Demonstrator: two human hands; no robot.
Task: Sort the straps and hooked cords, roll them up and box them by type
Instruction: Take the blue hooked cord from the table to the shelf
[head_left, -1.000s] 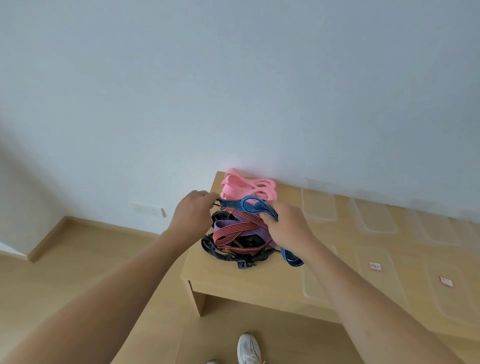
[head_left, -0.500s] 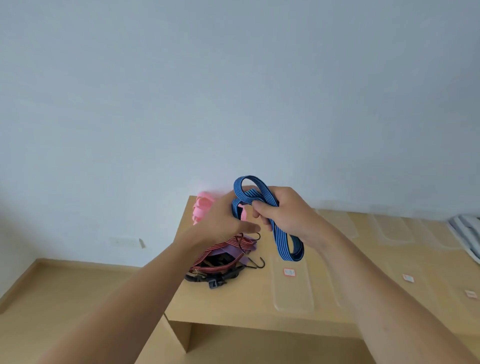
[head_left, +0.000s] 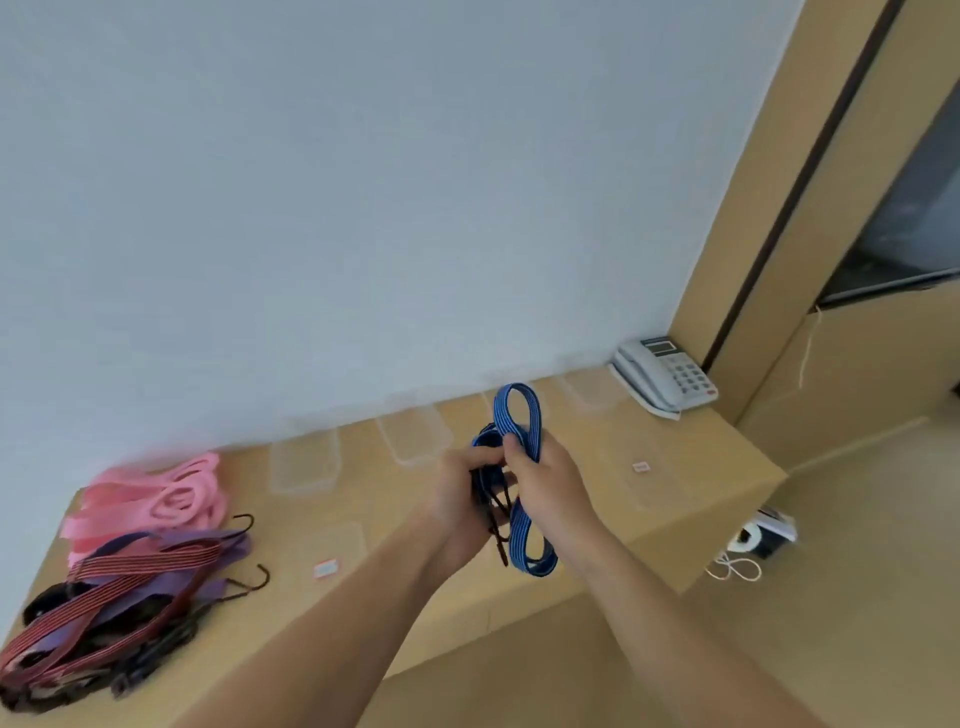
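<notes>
Blue striped cord, prob. looped

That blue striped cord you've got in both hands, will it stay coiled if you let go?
Probably not. The blue cord looks floppy: its loops sag below the left hand and right hand. It seems light, and its dangling hook may snag.

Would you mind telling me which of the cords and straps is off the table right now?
The blue cord, gripped in both hands; the pink straps and the red cord lie on the table.
</notes>
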